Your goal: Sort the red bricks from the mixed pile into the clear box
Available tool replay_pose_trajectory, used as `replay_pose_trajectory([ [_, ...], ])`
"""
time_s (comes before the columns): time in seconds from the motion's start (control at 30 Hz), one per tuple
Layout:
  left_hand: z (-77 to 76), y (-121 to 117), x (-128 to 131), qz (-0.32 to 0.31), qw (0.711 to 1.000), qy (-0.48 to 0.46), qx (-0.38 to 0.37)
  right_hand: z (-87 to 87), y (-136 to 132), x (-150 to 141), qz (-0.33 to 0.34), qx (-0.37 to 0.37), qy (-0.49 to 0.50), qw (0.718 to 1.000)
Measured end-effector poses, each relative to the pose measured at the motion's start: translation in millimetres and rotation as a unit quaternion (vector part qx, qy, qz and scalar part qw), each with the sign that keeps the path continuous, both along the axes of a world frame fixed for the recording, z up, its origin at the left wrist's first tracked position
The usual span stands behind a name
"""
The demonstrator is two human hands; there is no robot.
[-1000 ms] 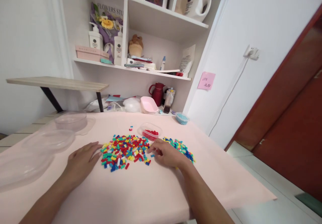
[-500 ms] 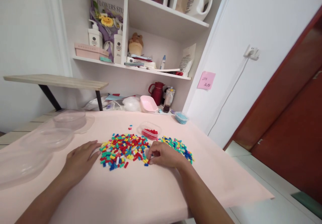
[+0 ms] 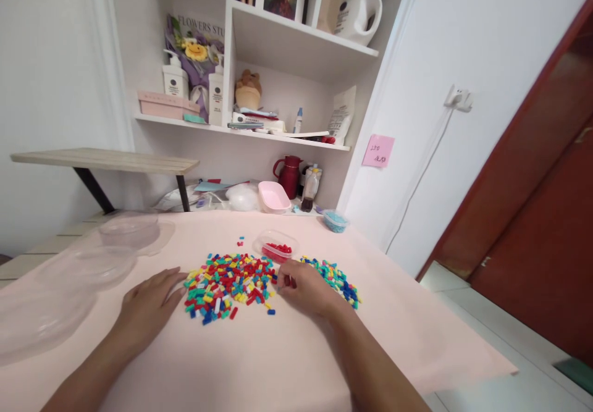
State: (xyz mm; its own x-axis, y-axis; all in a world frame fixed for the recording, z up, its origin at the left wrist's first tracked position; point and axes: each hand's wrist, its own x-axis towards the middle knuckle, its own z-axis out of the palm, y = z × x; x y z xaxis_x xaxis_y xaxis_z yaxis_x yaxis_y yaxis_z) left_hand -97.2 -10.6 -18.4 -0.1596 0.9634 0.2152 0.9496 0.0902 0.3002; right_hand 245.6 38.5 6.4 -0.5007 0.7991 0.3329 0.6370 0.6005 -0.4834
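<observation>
A wide pile of small coloured plastic bricks (image 3: 227,285) in red, yellow, green, blue and white lies on the pink tabletop. At its left edge rests my left hand (image 3: 149,304), palm down, fingers stretched out and the tips by the outer bricks. My right hand (image 3: 303,285) is at the pile's right side with its fingers curled into a pinch; whatever sits between the fingertips is hidden. Behind it a second pile of bricks (image 3: 340,285), mostly green, blue and yellow, is partly covered by the hand. A clear tub (image 3: 277,239) holding red bricks stands just beyond.
Clear plastic containers (image 3: 88,264) line the table's left side. At the back right is a tub of light blue pieces (image 3: 335,221). A pink basin (image 3: 274,197), a red jug (image 3: 290,177) and a bottle (image 3: 310,189) stand behind. A small wooden stand (image 3: 102,159) rises at the left.
My right hand has drawn back slightly from the pile's lower right edge, uncovering a blue brick there. The left hand stays by the pile. The view has tilted up a little.
</observation>
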Motion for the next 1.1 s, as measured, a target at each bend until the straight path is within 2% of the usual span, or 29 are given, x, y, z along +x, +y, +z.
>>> replay_pose_trajectory([
  [0.33, 1.3, -0.2, 2.1, 0.005, 1.000, 0.005, -0.009, -2.9, 7.3, 7.4, -0.002, 0.001, 0.010, 1.000],
  [0.67, -0.4, -0.2, 0.7, 0.004, 1.000, 0.014, -0.019, -1.2, 6.2, 8.3, 0.019, -0.048, 0.028, 0.998],
  [0.9, -2.5, 0.3, -0.9, 0.002, 1.000, 0.014, -0.016, -1.2, 4.6, 10.8, 0.025, -0.049, -0.032, 0.998],
  [1.1, -0.1, 0.5, 0.1, -0.004, 1.000, 0.015, -0.019, 2.6, 1.8, 13.0, -0.004, -0.044, -0.044, 0.998],
])
